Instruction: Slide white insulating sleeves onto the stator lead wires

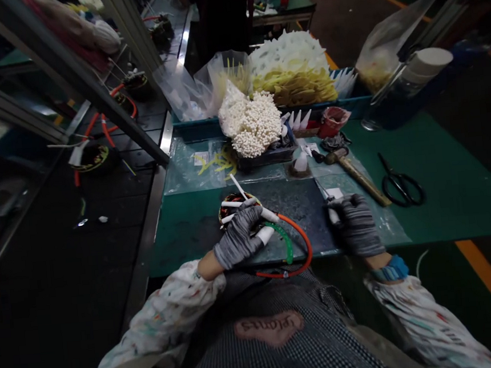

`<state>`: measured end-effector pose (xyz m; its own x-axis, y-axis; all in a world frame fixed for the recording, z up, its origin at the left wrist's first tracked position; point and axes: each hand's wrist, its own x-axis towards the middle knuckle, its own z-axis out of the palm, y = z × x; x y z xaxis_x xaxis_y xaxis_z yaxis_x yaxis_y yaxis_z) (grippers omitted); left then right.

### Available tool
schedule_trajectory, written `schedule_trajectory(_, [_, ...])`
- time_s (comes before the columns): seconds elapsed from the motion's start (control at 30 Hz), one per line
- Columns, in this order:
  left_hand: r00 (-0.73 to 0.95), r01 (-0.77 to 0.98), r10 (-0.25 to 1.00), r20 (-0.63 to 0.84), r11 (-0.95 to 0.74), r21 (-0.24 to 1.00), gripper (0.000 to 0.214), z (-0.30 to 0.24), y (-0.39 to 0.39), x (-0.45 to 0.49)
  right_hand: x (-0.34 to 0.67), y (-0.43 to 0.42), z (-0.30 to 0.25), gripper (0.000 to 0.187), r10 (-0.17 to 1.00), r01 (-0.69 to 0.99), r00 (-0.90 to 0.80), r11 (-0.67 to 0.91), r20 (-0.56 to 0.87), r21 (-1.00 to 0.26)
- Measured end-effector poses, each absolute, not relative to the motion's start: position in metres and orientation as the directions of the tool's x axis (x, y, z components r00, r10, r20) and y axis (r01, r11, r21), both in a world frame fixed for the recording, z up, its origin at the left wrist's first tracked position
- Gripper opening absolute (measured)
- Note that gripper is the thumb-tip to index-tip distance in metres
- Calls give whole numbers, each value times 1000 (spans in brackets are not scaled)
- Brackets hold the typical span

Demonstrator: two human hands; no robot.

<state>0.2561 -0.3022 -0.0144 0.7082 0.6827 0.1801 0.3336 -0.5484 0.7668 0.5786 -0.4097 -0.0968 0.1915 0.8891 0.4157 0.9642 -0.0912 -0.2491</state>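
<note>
Holding coil (228, 211): left hand (241, 234), fingers closing on it; likely heavy, stiff; rim (220, 215) offering best grip. Right hand (356, 226) curling, contents unclear.

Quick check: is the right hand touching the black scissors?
Apart. The head view shows a visible gap between the right hand and the black scissors, with the hammer handle reaching into it.

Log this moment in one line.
left hand: on wire-wound coil | right hand: at thin tool, grip unclear | scissors: on green table, right of hammer
</note>
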Motion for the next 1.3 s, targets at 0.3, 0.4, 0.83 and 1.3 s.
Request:
schedule_trajectory(0.3, [755,397,654,40,-506,765,28,-1,-290,277,570,-390,-46,35,836,925,81,140,543,-354])
schedule_trajectory(0.4, [788,371,615,7,-484,793,29,3,-282,278,527,-404,-20,44,815,722,-284,529,505,-447])
schedule_trajectory(0.83, [727,258,561,396,-757,600,30,-11,-299,267,475,-403,-23,23,820,495,30,484,571,-721])
schedule_trajectory(1.3, [538,222,498,680,-862,456,10,-28,-296,272,475,-392,-7,26,819,493,-32,512,573,-704])
